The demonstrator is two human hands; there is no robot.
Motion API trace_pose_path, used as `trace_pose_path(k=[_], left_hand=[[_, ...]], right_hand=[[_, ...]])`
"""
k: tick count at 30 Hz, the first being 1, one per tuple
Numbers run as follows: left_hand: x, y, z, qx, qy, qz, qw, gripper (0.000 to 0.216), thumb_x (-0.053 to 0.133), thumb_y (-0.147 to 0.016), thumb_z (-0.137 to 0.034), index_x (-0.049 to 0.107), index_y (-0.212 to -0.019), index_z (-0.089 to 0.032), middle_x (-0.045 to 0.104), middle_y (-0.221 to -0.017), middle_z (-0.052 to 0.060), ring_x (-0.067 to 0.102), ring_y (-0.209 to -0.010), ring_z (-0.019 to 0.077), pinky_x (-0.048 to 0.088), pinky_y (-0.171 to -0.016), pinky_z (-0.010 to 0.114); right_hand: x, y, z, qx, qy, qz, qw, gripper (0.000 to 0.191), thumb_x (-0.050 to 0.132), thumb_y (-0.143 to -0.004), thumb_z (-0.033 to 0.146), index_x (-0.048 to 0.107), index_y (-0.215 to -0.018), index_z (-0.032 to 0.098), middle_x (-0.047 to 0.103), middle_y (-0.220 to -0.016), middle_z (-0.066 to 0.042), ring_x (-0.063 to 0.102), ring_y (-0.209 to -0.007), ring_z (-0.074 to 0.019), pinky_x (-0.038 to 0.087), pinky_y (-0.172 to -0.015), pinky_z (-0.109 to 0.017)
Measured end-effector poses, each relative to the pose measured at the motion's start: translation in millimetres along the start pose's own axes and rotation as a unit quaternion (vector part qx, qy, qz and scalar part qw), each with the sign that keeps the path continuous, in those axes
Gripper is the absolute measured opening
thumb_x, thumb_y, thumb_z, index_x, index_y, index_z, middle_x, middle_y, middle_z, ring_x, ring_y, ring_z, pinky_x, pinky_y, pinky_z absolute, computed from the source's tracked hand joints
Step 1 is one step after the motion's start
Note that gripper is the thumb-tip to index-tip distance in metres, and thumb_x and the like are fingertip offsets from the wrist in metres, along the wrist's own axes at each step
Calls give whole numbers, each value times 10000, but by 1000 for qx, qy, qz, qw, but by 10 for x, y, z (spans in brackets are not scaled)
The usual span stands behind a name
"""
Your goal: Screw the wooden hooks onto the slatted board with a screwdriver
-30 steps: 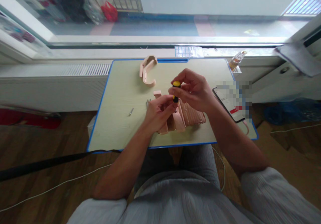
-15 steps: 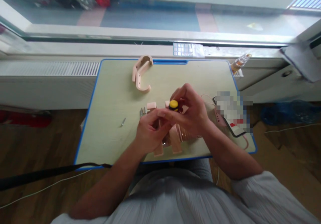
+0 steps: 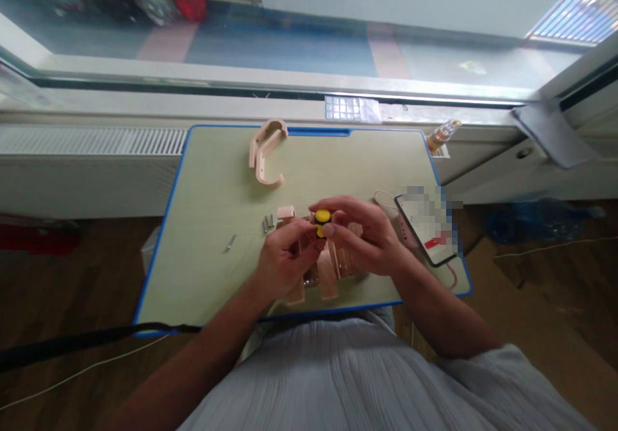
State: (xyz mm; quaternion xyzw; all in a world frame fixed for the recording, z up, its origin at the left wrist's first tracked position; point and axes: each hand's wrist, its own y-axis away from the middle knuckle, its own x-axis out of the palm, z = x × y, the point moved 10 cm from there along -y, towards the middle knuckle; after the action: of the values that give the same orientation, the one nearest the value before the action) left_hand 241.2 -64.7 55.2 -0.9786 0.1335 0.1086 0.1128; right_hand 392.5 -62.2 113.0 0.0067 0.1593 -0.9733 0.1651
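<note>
My right hand [image 3: 371, 234] has its fingers closed round the yellow and black handle of a screwdriver [image 3: 323, 215], held upright with its shaft hidden. My left hand [image 3: 284, 260] is closed in a pinch just below and left of the handle; what its fingertips grip is hidden. Under both hands lies an assembly of light wooden slats [image 3: 328, 276] with clear, shiny parts between them, partly covered. Several metal screws [image 3: 268, 223] lie left of a wooden block end [image 3: 286, 212]. Another single screw [image 3: 232, 243] rests farther left on the table.
Two curved wooden hook-shaped pieces [image 3: 262, 160] lie at the back of the blue-edged table [image 3: 203, 186]. A phone [image 3: 434, 241] with a cord lies at the right. A bottle [image 3: 443, 136] stands past the back right corner; a black strap [image 3: 96, 337] crosses the front left.
My right hand has lowered and its fingers have shifted round the screwdriver handle, showing more of it. My left hand stays beside it. The whole view has shifted slightly.
</note>
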Motion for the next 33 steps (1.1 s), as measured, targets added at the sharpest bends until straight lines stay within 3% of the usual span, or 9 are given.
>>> trace_pose_path(k=[4, 9, 12, 20, 23, 27, 33], left_hand=[[2, 3, -2, 8, -9, 6, 1000, 308, 762, -1020, -503, 833, -1083, -210, 788, -936, 54, 663, -815, 181, 530, -768, 315], [-14, 17, 91, -25, 31, -14, 999, 347, 899, -898, -495, 820, -1090, -218, 686, -779, -8, 553, -636, 126, 441, -583, 252], [-13, 26, 175, -40, 72, -32, 996, 390, 971, -832, -470, 827, -1102, -228, 737, -852, 5, 617, -695, 134, 502, -636, 251], [2, 11, 122, -34, 38, -32, 998, 352, 900, -921, -532, 858, -1064, -214, 732, -823, 4, 606, -697, 123, 458, -609, 235], [2, 5, 66, -22, 21, -25, 999, 360, 868, -955, -530, 876, -1137, -220, 766, -856, 17, 631, -725, 138, 493, -650, 251], [19, 9, 84, -20, 39, -17, 999, 376, 839, -985, -512, 872, -1229, -227, 826, -963, 46, 676, -758, 154, 529, -688, 270], [46, 12, 148, -15, 69, -9, 997, 382, 843, -987, -487, 862, -1259, -220, 836, -1041, 64, 718, -833, 164, 537, -715, 262]], right_hand=[[51, 51, -31, -5, 5, -11, 1000, 318, 798, -1049, 389, 735, -1334, 262, 763, -1044, -40, 619, -684, -125, 498, -582, -286], [59, 110, -62, -14, 19, -64, 998, 371, 881, -976, 418, 685, -1254, 269, 745, -1008, -3, 617, -665, -112, 478, -571, -267], [47, 127, -99, -10, 28, -99, 995, 379, 924, -932, 411, 665, -1172, 272, 721, -945, 34, 575, -610, -91, 438, -540, -249], [-54, 104, -136, -5, 27, -177, 984, 432, 971, -869, 349, 588, -1055, 280, 662, -924, 75, 474, -547, -49, 327, -477, -219], [-63, 72, -81, 8, 31, -140, 990, 426, 976, -869, 378, 633, -1098, 271, 685, -992, 48, 500, -570, -47, 345, -478, -223], [-58, 43, -18, 43, -3, -62, 997, 427, 888, -963, 454, 761, -1327, 269, 783, -1203, -36, 562, -598, -57, 450, -505, -238], [-50, 19, -10, 48, -59, -29, 997, 361, 820, -1025, 479, 798, -1307, 255, 845, -1148, -48, 654, -624, -84, 581, -561, -248]])
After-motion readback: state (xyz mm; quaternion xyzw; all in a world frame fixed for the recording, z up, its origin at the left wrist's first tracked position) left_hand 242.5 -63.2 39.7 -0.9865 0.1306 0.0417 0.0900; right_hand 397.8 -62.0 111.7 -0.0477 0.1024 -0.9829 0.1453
